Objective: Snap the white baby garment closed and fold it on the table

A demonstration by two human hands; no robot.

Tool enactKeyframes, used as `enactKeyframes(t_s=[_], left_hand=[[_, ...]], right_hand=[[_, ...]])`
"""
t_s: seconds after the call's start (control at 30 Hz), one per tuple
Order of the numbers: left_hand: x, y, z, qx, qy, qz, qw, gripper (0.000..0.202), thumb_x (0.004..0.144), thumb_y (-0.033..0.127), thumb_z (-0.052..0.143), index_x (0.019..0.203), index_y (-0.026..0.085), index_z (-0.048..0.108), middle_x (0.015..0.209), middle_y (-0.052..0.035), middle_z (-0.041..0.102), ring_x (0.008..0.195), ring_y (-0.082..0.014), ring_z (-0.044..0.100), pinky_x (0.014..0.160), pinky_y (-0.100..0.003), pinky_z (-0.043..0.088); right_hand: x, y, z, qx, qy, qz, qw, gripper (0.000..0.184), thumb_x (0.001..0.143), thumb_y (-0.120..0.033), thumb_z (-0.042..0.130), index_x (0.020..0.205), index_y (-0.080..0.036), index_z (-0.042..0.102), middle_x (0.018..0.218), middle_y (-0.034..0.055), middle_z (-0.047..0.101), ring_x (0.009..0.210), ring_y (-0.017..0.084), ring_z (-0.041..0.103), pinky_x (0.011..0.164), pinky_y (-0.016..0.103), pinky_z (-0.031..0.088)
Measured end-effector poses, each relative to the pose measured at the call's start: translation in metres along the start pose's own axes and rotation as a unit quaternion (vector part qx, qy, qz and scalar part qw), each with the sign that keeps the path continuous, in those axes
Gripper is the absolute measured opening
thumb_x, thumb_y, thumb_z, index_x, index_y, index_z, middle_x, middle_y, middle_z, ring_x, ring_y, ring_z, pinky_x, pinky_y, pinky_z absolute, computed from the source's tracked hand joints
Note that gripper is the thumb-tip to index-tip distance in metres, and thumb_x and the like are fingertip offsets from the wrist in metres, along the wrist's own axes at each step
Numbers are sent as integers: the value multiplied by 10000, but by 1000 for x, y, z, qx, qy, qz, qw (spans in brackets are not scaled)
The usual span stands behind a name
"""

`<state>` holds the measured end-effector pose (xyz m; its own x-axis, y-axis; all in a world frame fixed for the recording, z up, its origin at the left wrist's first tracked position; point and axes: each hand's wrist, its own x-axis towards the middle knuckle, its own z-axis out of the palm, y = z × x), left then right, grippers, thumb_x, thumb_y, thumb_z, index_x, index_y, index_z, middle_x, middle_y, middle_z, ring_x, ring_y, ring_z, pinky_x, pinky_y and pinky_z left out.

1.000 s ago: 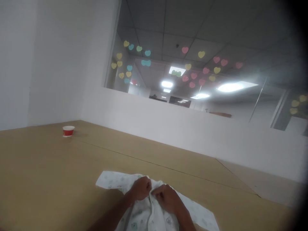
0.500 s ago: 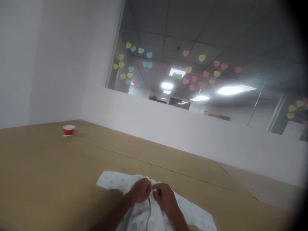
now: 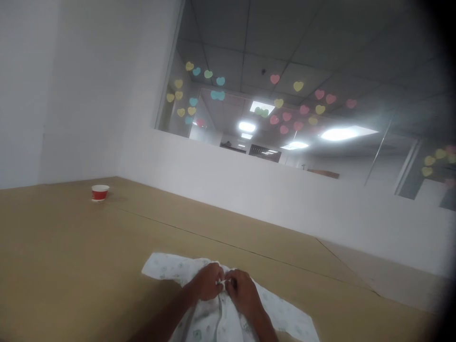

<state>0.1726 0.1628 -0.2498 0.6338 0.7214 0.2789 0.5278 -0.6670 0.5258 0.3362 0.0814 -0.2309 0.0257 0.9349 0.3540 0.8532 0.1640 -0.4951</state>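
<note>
Two hands in view, one garment, one cup. Left hand (image 3: 208, 282) and right hand (image 3: 242, 290) pressed knuckle to knuckle, fingertips of both pinching a small fold at the centre front of a white printed baby garment (image 3: 228, 313) (fastener type too small to tell). Garment lying flat on the tan table (image 3: 71, 266), directly under and around both hands; one sleeve spread out to the left of the left hand, the other to the right of the right hand, lower part cut off by the bottom of the view. One red paper cup (image 3: 100, 192) well apart, far to the upper left of the left hand. One seam line across the tabletop beyond the hands. Bare tabletop on both sides of the hands. Table's far edge against the white wall (image 3: 270, 190); right-hand edge well beyond the right hand.
</note>
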Motion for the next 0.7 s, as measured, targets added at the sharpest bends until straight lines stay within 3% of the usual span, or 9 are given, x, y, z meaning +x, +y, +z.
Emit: enactKeyframes(t_s=[0.27, 0.43, 0.7], left_hand=[[1, 1, 0, -42, 24, 23, 999, 266, 695, 48, 633, 930, 163, 587, 945, -24, 582, 870, -171, 546, 782, -266, 422], [-1, 7, -8, -62, 28, 37, 997, 308, 639, 2, 628, 898, 163, 579, 929, -14, 561, 884, -167, 547, 784, -254, 416], [1, 3, -2, -60, 37, 12, 997, 244, 684, 10, 669, 876, 161, 653, 972, -39, 580, 944, -184, 575, 852, -277, 434]], right_hand=[[0, 1, 2, -17, 0, 7, 1000, 225, 882, -128, 498, 1001, -205, 673, 954, 40, 678, 942, 204, 602, 835, 282, 392], [2, -1, 1, -19, 1, 5, 1000, 195, 809, -84, 508, 920, -189, 630, 896, 19, 669, 862, 180, 591, 739, 252, 372], [0, -1, 2, 9, 6, -8, 1000, 273, 786, -21, 503, 897, -179, 697, 903, 31, 675, 895, 185, 598, 818, 259, 401]])
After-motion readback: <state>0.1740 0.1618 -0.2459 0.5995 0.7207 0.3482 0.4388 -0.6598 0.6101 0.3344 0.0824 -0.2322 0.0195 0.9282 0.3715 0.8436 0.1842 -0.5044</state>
